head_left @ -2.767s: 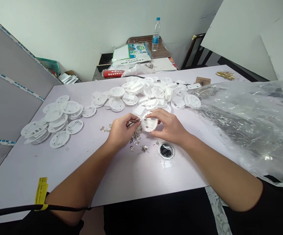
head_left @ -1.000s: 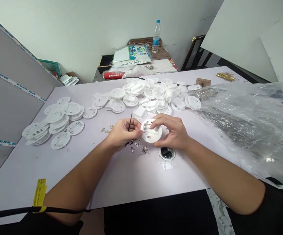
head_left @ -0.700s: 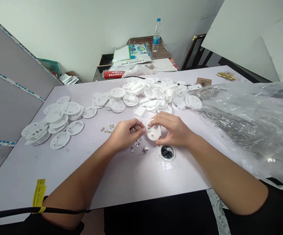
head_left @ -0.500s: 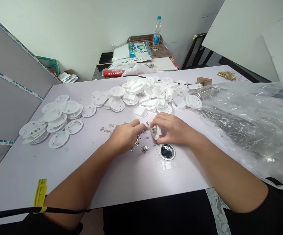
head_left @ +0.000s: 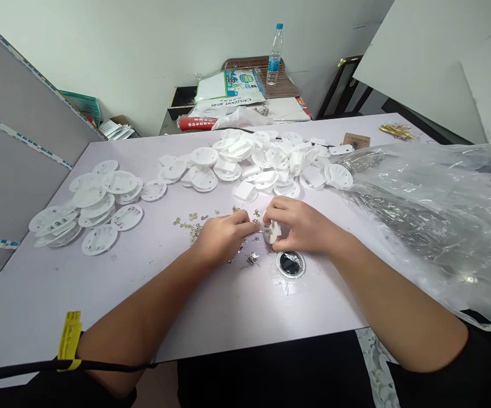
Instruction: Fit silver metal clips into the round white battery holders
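Note:
A round white plastic plate (head_left: 271, 231) stands tilted on edge in my right hand (head_left: 299, 225), with thumb below and fingers above. My left hand (head_left: 224, 235) is closed, its thumb and index fingertip meeting at the plate's left side; whatever they pinch is too small to make out. Small metal contact pieces (head_left: 252, 258) lie on the table below and between the hands. More brassy metal pieces (head_left: 193, 216) are scattered behind my left hand. Just below my right hand a round black disc with a silver rim (head_left: 290, 264) sits taped to the table.
Behind the hands lies a wide heap of white round plates (head_left: 239, 150). Another pile (head_left: 88, 195) is at the left. Clear plastic bags (head_left: 432, 226) cover the right side. A water bottle (head_left: 274, 56) stands at the back. A black cable (head_left: 24, 371) crosses my left arm.
My left fingertips have come closer to the white plate and now touch its left side. The plate has turned slightly in my right hand.

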`<state>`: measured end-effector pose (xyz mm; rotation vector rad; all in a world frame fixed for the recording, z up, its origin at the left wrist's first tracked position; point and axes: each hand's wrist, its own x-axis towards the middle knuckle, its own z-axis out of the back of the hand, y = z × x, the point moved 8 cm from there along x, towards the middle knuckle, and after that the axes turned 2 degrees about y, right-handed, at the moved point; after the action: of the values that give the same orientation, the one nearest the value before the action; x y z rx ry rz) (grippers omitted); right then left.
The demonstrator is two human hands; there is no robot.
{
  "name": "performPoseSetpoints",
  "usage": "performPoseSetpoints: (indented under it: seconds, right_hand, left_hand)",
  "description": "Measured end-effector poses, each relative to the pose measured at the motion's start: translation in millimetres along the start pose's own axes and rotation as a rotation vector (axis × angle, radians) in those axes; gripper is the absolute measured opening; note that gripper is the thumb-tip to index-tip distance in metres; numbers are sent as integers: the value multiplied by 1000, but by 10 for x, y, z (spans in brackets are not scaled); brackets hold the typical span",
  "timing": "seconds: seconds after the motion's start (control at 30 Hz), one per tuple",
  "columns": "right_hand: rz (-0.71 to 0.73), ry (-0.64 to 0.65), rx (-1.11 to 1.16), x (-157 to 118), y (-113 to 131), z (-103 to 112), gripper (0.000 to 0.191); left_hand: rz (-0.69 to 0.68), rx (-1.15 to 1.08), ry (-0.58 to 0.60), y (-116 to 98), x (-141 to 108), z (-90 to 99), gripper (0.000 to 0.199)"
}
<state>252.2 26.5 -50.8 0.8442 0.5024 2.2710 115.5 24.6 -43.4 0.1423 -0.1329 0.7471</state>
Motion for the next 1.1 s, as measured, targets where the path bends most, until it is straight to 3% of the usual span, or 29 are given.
performPoseSetpoints:
  seconds: [0.53,1.1]
  right_hand:
    - [-8,6,7,2,10,-4,24]
    - [-27,10,65,10,32,-20,22]
  left_hand:
    - [12,5,19,9,-3,-29,33]
    - [-21,111,114,-106,40,-38,43]
